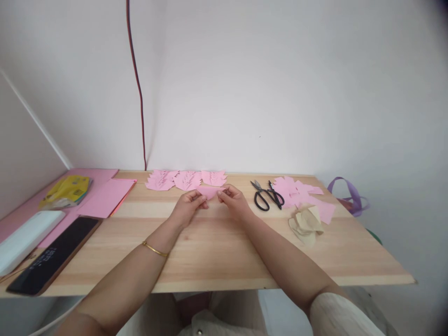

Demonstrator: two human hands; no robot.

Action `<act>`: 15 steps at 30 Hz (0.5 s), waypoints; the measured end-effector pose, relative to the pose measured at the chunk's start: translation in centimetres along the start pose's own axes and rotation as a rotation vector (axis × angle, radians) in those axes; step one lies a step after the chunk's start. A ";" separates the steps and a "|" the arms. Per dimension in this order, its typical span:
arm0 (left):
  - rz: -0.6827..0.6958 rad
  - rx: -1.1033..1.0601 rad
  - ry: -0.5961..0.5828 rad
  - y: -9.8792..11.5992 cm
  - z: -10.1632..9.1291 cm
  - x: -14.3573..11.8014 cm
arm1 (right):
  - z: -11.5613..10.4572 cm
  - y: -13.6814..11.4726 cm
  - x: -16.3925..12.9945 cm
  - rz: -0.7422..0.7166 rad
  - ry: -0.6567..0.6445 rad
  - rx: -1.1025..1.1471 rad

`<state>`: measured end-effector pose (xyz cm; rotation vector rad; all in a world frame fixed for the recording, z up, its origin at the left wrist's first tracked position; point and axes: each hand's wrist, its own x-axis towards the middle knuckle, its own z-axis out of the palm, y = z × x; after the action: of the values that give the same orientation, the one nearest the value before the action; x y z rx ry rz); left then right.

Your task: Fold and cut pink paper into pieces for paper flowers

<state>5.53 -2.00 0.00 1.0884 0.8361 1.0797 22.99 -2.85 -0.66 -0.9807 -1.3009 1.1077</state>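
Observation:
A small folded pink paper piece is pinched from both ends just above the wooden table. My left hand grips its left end and my right hand grips its right end. Right behind the hands, three cut pink paper shapes lie in a row near the wall. Black scissors rest shut on the table just right of my right hand.
Loose pink paper scraps and crumpled beige paper lie at the right, with a purple ribbon past the edge. At the left are pink sheets, a yellow packet, a white case and a black board.

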 end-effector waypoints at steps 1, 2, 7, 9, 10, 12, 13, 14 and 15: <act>-0.034 -0.065 -0.025 -0.1 0.0 0.0 | 0.0 0.1 0.0 0.001 0.010 0.025; -0.067 -0.126 -0.041 -0.1 -0.1 0.0 | 0.0 0.1 0.0 0.007 0.018 0.052; -0.137 -0.270 -0.023 -0.1 -0.1 0.1 | 0.2 0.2 0.1 0.045 0.032 0.160; -0.136 -0.275 -0.018 -0.2 -0.2 0.2 | 0.2 0.2 0.1 0.057 0.031 0.175; -0.136 -0.274 -0.021 -0.2 -0.2 0.2 | 0.2 0.2 0.1 0.063 0.027 0.174; -0.132 -0.266 -0.030 -0.3 -0.2 0.2 | 0.1 0.3 0.1 0.073 0.020 0.167; -0.129 -0.262 -0.034 -0.4 -0.3 0.2 | 0.1 0.4 0.1 0.076 0.016 0.166; -0.126 -0.259 -0.036 -0.4 -0.3 0.2 | 0.1 0.5 0.1 0.077 0.014 0.171; -0.123 -0.257 -0.035 -0.5 -0.3 0.2 | 0.1 0.6 0.1 0.079 0.011 0.178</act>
<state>5.42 -1.77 -0.52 0.8282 0.7050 1.0298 22.81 -2.61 -1.16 -0.9103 -1.1418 1.2544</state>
